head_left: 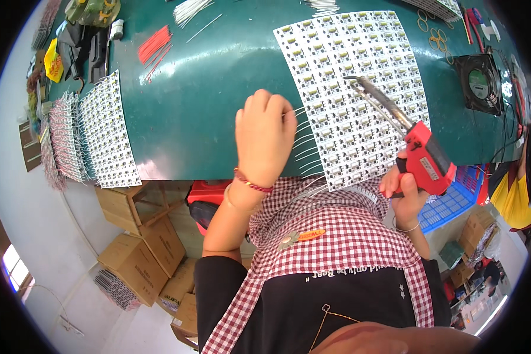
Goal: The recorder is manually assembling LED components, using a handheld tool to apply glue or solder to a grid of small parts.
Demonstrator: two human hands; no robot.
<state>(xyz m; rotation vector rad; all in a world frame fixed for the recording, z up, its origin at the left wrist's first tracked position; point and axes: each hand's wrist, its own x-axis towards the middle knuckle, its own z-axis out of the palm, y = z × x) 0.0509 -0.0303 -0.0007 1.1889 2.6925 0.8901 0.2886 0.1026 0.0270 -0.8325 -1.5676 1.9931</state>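
A white panel of small circuit boards (342, 135) lies on the green table, overhanging its near edge. Several thin white wires (304, 141) stick out from the panel's left side. My left hand (262, 133) is closed beside that edge, its fingers curled around the end of a white wire that runs to the panel; the fingertips are partly hidden. My right hand (404, 192) grips the handle of a red soldering gun (428, 159). The gun's metal tip points up and left over the panel's middle, and I cannot tell whether it touches a board.
Another board panel (109, 130) stands at the left beside bundled wired boards (68, 138). Red wires (154, 47) and white wires (192, 9) lie toward the back. A black fan (479, 82) stands at the right, with a blue crate (454, 203) below the table edge.
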